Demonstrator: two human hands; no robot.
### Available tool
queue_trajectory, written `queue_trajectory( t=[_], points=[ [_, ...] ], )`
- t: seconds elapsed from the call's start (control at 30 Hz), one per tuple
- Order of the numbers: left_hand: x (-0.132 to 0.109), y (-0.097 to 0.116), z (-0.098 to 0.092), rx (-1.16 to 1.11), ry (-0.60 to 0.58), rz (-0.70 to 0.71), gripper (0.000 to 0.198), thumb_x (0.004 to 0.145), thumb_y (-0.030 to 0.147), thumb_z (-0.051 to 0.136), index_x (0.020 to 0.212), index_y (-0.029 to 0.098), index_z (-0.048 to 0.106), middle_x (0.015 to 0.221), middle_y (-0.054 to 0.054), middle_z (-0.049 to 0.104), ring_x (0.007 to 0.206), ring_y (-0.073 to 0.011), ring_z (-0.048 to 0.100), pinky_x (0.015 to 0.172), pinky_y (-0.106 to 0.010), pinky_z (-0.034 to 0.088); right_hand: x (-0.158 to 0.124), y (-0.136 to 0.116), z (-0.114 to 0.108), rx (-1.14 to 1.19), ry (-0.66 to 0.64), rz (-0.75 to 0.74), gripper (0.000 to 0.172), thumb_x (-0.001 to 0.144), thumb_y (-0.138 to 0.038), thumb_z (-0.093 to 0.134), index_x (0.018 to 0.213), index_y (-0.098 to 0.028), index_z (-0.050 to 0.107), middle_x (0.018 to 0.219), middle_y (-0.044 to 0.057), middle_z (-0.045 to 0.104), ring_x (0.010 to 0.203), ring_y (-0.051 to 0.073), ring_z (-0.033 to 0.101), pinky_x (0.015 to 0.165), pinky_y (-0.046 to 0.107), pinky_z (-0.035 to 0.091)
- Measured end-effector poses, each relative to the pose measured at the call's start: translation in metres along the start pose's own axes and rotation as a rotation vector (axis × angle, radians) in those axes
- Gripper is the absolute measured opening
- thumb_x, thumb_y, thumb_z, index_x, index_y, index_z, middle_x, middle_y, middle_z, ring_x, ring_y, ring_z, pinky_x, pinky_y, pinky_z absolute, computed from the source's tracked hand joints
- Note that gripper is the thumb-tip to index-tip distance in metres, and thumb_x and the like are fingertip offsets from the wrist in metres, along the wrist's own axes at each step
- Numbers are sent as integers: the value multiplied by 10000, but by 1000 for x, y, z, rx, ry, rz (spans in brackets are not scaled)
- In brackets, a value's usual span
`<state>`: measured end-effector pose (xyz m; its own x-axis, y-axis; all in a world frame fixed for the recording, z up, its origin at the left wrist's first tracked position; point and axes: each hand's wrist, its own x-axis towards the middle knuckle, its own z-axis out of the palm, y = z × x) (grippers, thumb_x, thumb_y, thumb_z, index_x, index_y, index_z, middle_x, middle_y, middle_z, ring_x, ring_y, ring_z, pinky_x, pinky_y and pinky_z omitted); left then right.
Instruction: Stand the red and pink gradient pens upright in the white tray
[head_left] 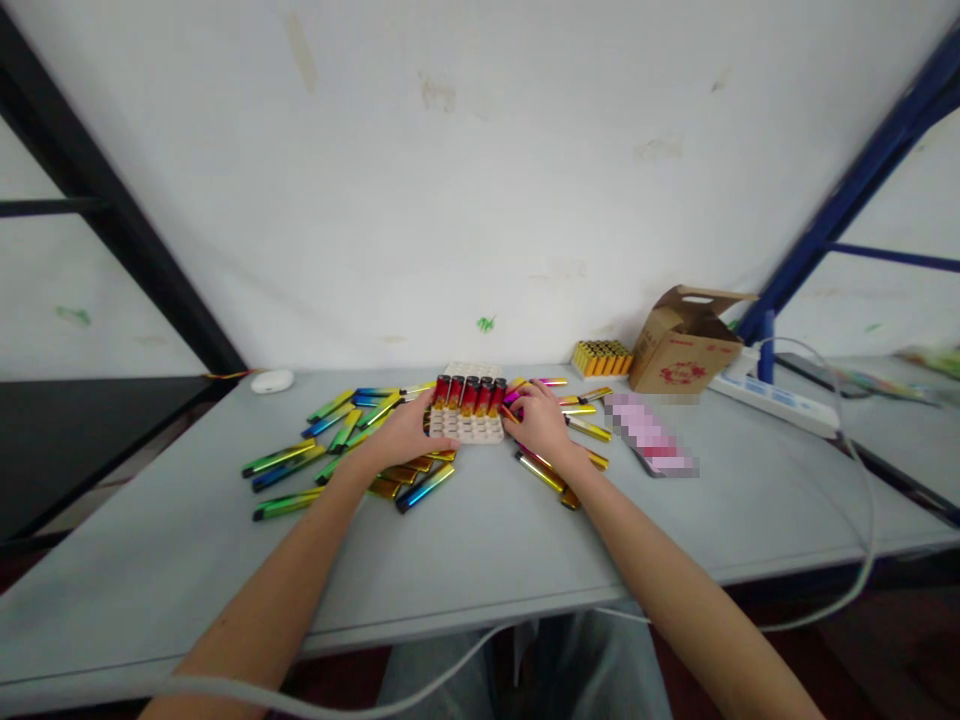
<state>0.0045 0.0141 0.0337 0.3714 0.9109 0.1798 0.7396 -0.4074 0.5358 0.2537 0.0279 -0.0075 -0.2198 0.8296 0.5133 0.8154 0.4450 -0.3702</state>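
Note:
A white tray with rows of holes (468, 430) is at the middle of the table, near the wall. Several red, dark-capped tubes (470, 394) stand in its middle rows. My left hand (407, 434) grips the tray's left side, its thumb along the front edge. At the right side, my right hand (537, 420) has curled fingers close to the tray and the end tube; what they hold is hidden. Shiny green, blue and gold tubes (346, 430) lie loose around my left hand, and gold ones (589, 428) around my right.
A yellow block of batteries (602, 358) stands by the wall beside an opened cardboard box (684, 350). A blurred-out phone (651, 436) lies at right, a power strip (780, 402) behind it. A white case (272, 381) sits far left. A white cable (870, 500) crosses the table's right edge.

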Motion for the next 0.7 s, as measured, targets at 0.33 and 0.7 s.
queue_trajectory(
  t=[0.33,0.7],
  points=[
    [1,3,7,9,36,-7,840,624,487,757,1346,155,483,1333,-156,583,1174,-340,573,1008,-457,442,9,7,-8,397,204,358,272,843,-421,519,767,-203,663,743,68,705,754,240,655,764,383,508],
    [2,4,24,9,62,66,810,664,526,735,1343,179,460,1307,-141,592,1154,-342,578,986,-456,454,12,6,-28,1064,91,626,184,700,-332,592,808,-221,492,609,-27,593,529,132,576,514,251,478]
  ],
)
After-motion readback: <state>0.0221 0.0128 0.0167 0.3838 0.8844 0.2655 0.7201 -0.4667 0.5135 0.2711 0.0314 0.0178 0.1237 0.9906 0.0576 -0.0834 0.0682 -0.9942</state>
